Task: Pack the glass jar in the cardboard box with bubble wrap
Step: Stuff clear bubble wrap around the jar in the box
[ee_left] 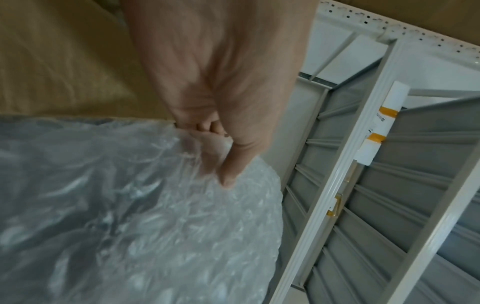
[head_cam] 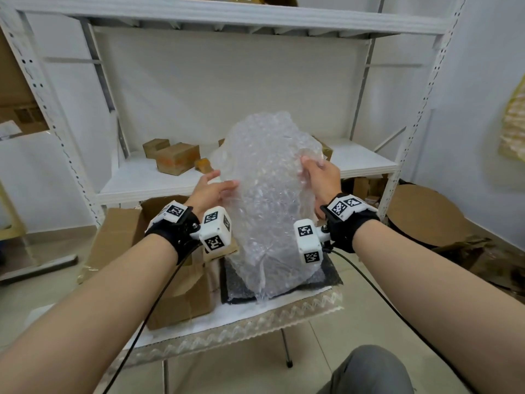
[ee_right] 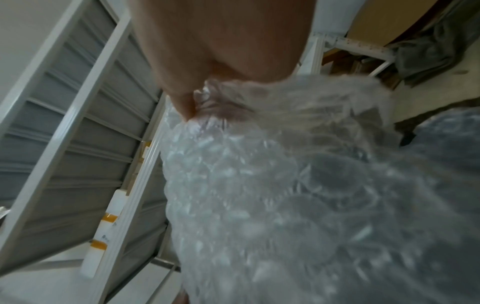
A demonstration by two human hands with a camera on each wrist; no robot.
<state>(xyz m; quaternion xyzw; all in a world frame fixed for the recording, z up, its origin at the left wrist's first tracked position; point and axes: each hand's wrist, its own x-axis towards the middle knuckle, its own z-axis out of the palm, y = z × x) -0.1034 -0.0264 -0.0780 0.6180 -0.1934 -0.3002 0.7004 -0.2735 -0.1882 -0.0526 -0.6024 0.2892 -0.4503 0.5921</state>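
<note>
Head view: our left hand [head_cam: 210, 191] and right hand [head_cam: 320, 177] each pinch a side edge of the bubble wrap [head_cam: 270, 200], sheet upright, long axis vertical, bottom edge touching the table [head_cam: 255, 317]. Open cardboard box [head_cam: 170, 285] at the table's left edge; contents unclear.

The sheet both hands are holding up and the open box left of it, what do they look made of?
Bubble wrap: clear, glossy plastic film, going by its air pockets and crinkled highlights. Cardboard box: plain matte brown cardboard, apparently corrugated, with folded flaps.
</note>
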